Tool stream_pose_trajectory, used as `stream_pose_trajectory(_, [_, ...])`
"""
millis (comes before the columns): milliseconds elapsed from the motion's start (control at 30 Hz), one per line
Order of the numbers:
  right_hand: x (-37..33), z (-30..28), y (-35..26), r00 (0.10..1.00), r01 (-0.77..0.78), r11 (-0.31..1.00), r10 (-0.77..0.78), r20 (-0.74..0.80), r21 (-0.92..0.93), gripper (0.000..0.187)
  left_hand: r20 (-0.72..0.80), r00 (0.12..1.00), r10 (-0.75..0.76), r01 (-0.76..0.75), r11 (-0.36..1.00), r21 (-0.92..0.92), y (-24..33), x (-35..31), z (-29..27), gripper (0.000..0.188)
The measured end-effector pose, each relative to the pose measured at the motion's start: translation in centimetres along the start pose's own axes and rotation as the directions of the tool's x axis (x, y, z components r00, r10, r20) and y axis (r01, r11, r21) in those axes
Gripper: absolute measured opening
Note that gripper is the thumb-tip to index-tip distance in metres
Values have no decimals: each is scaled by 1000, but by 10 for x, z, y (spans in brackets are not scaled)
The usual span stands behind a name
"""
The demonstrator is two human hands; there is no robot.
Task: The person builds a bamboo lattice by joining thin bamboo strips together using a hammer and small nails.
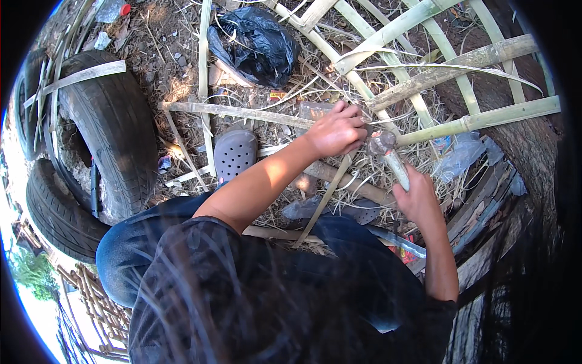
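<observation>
My right hand (419, 193) is wrapped round the pale handle of a hammer (397, 170). The worn, rounded hammer head (381, 144) lies close beside the fingers of my left hand (337, 131). That left hand is closed at the end of a split bamboo strip (242, 112), and its curled fingers hide what is in them. Up and to the right spreads a lattice of crossed bamboo strips (418, 85). One of its greenish bamboo rails (479, 120) ends near the hammer head.
Old tyres (112, 121) stand at the left. A black plastic bag (257, 45) lies beyond a grey clog (235, 151). Bamboo shavings litter the ground. A tree trunk (521, 158) and a clear plastic bag (461, 156) are at the right, with a blade (397, 241) near my right forearm.
</observation>
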State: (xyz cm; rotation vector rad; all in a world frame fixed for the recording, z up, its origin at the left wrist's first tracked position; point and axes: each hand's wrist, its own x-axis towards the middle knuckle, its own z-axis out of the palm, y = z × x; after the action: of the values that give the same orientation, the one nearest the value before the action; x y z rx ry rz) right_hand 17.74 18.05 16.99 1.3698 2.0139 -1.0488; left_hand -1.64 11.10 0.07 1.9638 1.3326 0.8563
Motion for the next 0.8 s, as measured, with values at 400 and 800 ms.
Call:
stream_pose_trajectory(400, [4, -5, 0, 1000, -2, 998, 1, 12, 67, 28, 24, 1000, -3, 3, 1000, -1, 0, 3, -2, 18])
stream_pose_trajectory(800, [-25, -9, 26, 995, -87, 996, 88, -41, 33, 26, -4, 1000, -22, 21, 998, -55, 1, 10, 3, 15])
